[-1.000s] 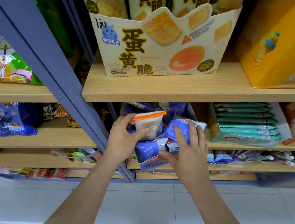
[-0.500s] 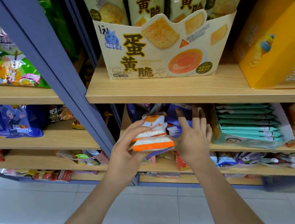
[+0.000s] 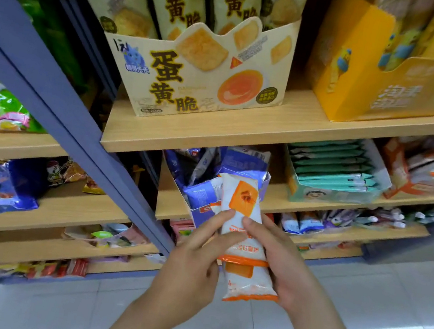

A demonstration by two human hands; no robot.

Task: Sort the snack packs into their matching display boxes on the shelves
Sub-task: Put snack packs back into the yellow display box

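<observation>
Gripping orange-white packs (image 3: 243,206), blue packs (image 3: 202,193) inside blue display box (image 3: 200,214)

Bright, even light. White glare streaks lie on the glossy grey tiled floor (image 3: 402,304). The yellow cardboard display box (image 3: 347,80) at upper right is blurred; the blue metal shelf post (image 3: 38,77) slants with wide-angle distortion.

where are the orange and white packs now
Head view, centre: the orange and white packs are gripped between left hand and right hand, before the blue display box.
</observation>
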